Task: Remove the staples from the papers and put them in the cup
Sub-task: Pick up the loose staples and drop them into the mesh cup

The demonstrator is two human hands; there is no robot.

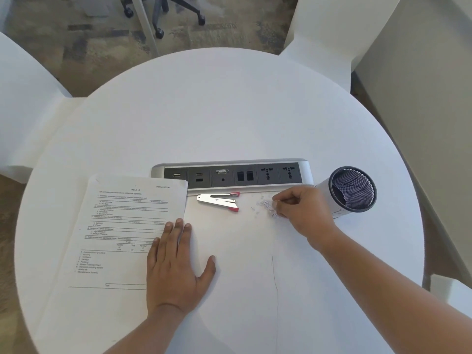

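Fingers of your right hand (301,208) pinch together at the small heap of loose staples (267,206) on the table (229,111); whether one is caught between them is too small to tell. Your left hand (176,267) lies flat and spread, its fingers on the edge of the printed papers (122,226). Between the hands sits the red-tipped staple remover (219,201). Just beyond your right hand, the mesh cup (350,191) lies tipped, beside the socket panel (232,175).

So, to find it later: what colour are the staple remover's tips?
Red tips on the staple remover, clearest in the head view.
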